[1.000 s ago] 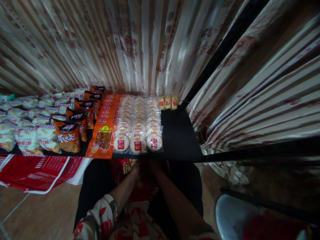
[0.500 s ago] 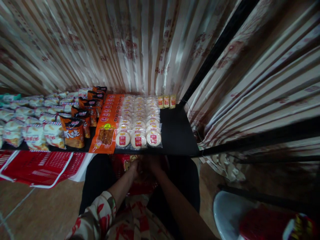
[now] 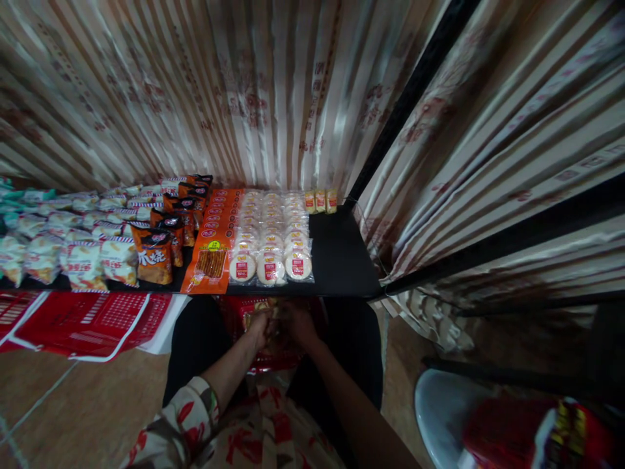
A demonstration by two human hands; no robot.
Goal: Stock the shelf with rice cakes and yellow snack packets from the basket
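Observation:
Both my hands are low between my knees, over a red basket [image 3: 280, 362] under the shelf's front edge. My left hand [image 3: 260, 326] has its fingers curled round a small yellow snack packet [image 3: 263, 305], dim and partly covered. Close beside it is my right hand [image 3: 297, 324], in deep shadow; its fingers are hidden. Above them, the black shelf [image 3: 342, 254] carries rows of round rice crackers [image 3: 271, 268] in clear wrappers. Several small yellow packets [image 3: 319, 200] stand in the back right corner.
Left of the crackers lie an orange snack bag [image 3: 211, 264], orange-and-black bags [image 3: 152, 254] and white bags [image 3: 83, 264]. Another red basket [image 3: 97, 326] stands under the shelf. Black posts [image 3: 415, 98] and curtains frame the right side; a pale stool [image 3: 439, 410] holds red packaging.
The view has shifted slightly. My hands stay low at the basket, with my left fingers and the yellow packet showing a little more. The goods on the shelf look unchanged.

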